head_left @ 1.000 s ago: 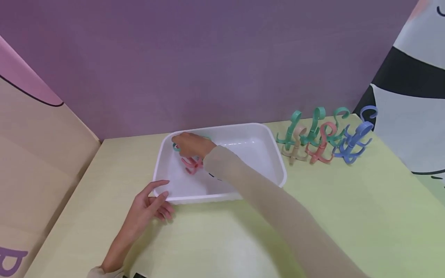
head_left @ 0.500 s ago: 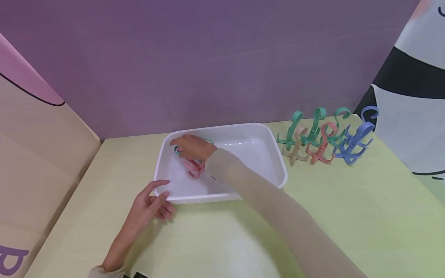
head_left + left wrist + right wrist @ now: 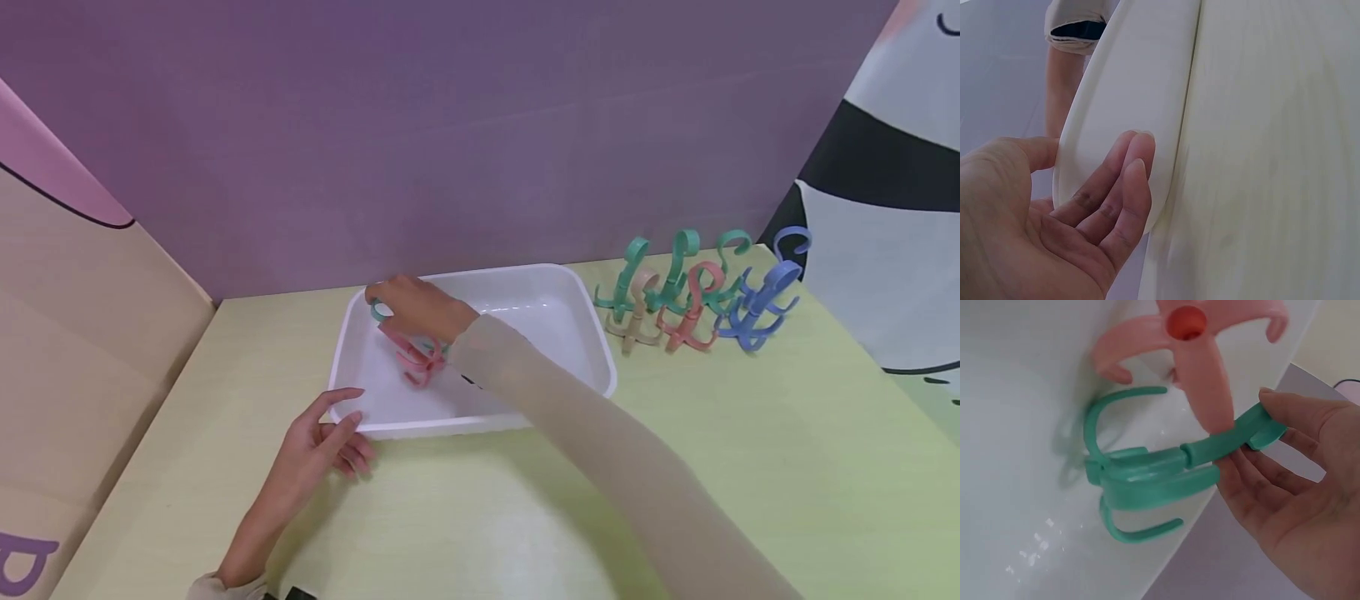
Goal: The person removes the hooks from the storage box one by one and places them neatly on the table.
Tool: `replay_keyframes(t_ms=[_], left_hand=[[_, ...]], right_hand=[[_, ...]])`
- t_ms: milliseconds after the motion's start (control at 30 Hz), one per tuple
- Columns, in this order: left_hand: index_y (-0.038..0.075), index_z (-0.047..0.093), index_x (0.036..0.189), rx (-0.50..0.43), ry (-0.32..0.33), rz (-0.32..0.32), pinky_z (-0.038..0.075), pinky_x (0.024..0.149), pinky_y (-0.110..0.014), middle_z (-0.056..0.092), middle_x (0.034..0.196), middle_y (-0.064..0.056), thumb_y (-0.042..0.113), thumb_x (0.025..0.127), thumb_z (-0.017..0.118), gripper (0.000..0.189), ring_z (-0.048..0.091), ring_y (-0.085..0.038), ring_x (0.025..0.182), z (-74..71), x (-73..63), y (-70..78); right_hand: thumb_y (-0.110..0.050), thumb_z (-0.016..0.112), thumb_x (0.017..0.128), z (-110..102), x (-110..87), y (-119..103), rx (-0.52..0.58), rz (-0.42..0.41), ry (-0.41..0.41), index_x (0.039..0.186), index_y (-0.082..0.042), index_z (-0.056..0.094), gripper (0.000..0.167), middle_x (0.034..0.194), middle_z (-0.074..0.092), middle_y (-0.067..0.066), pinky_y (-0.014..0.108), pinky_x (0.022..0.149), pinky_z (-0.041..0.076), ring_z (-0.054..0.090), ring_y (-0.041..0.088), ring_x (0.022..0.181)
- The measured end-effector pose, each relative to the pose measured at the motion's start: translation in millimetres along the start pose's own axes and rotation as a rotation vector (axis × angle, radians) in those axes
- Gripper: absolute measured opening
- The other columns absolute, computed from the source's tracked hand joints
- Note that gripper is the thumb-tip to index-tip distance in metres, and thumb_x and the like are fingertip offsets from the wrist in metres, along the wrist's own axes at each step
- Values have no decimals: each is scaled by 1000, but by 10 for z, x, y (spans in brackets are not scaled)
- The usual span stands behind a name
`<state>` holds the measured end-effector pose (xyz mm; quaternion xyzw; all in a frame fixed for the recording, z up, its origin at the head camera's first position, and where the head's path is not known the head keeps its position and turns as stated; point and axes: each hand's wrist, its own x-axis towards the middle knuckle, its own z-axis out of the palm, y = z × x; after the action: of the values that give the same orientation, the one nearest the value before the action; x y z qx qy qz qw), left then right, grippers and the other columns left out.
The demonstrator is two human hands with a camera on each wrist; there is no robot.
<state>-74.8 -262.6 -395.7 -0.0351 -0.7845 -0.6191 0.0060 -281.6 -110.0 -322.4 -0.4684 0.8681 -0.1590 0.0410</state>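
In the white tray (image 3: 525,307), my right hand (image 3: 420,307) pinches a green plastic multi-hook hanger (image 3: 1147,478) by its curved top end. Several prongs of this hanger spread over the tray, and most of it is hidden by the hand in the head view. A pink multi-hook hanger (image 3: 423,364) is right beside it, overlapping the green stem in the right wrist view. At the tray's near left corner, my left hand (image 3: 311,446) holds the edge, one digit at the rim and other fingers curled by the outer wall.
On the table (image 3: 465,517), right of the tray, several hangers stand upright in a cluster: green ones (image 3: 678,279), a beige one (image 3: 636,317), a pink one (image 3: 693,312) and blue ones (image 3: 761,308). A purple wall (image 3: 480,142) rises behind the table.
My right hand has risen slightly toward the tray's back edge with the green hanger. More of the pink hanger shows now, shifted a little nearer. The left hand stays at the corner.
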Motion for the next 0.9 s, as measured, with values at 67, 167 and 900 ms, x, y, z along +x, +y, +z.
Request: replay_keyframes(t_ms=[67,167,900], left_hand=[[3,43,140,4,1,-2,59,53,-40,70,77,-25,23,105,55,42,69,-39,59,-2,-5,6],[3,43,140,7,1,-7,59,54,-40,70,77,-25,24,105,55,43,69,-38,59,-3,-4,14],[3,42,140,11,-3,12,59,53,-39,69,77,-24,23,105,54,42,68,-37,59,8,-23,12]], right_hand=[[-12,71,93,-57,-32,11,-18,-13,17,125,-9,63,33,119,66,0,24,90,51,60,13,106],[-14,72,93,-142,-88,48,-52,-4,31,127,-9,63,35,120,66,0,25,92,50,59,15,107],[-13,71,91,-535,-712,228,-59,82,87,119,-4,61,31,102,64,5,30,85,54,59,19,91]])
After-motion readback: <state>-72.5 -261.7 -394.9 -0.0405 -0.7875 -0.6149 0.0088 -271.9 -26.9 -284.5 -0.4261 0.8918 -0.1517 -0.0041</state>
